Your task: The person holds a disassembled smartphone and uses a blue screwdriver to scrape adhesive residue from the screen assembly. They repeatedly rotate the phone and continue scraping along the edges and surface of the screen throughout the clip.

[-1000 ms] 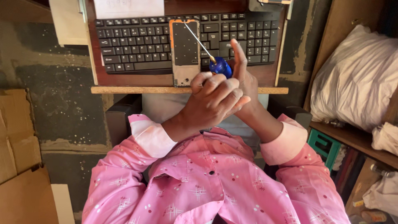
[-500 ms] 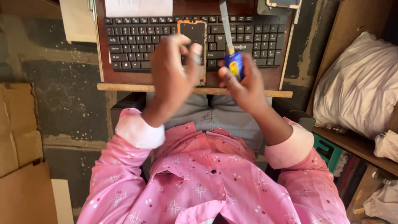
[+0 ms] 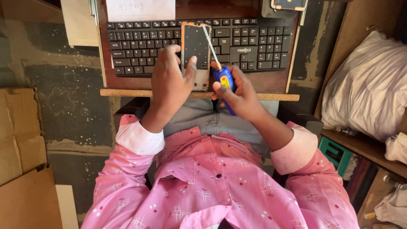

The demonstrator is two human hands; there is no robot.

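A narrow wooden tray [image 3: 271,87] of dark brown board, edged along its near side by a pale timber strip, carried the work; a black keyboard [image 3: 250,42] lay across most of its width; a phone body [image 3: 196,53] with an orange rim rested on top of the keys, near the middle, its near end reaching the tray's bare wood; a white sheet of paper [image 3: 140,9] lay at the far edge beyond the keyboard; a second small device [image 3: 288,4] sat at the far right corner.
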